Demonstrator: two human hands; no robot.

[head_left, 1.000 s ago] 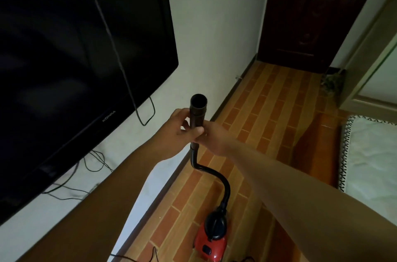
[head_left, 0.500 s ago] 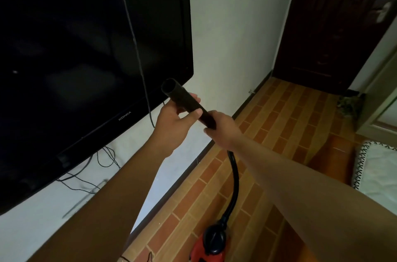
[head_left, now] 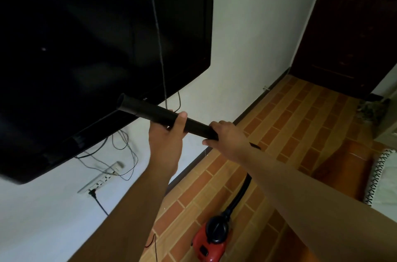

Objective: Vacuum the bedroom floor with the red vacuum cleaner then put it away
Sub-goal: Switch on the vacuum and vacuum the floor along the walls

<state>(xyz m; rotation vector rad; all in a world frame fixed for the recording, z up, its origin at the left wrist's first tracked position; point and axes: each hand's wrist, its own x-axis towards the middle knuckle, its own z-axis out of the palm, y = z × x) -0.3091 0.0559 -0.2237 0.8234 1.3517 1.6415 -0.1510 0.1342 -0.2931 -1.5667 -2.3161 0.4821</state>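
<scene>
Head view, looking down past both forearms. I have the left hand [head_left: 166, 133] wrapped round the black tube [head_left: 163, 116] near its middle, fingers clamped on it, and the right hand [head_left: 225, 136] closed over the lower end where the hose [head_left: 240, 195] joins — a two-hand hold that suggests the tube is being twisted or pulled apart from the hose, probably as part of packing away. The tube lies nearly level, its open mouth pointing left and close to the lower edge of the wall-mounted television [head_left: 96, 47]; whether it touches the screen I cannot tell. The red vacuum cleaner [head_left: 211, 240] sits on the brick-patterned floor [head_left: 290, 124] below my right forearm, tethered by the hose, which runs up behind that arm. Obstacles: the television just beside the tube's tip, loose cables [head_left: 126, 154] hanging under it, a power strip [head_left: 100, 180] on the wall with one plug in. A dark door [head_left: 348, 25] stands at the far end, and a mattress edge [head_left: 384, 178] at right.
</scene>
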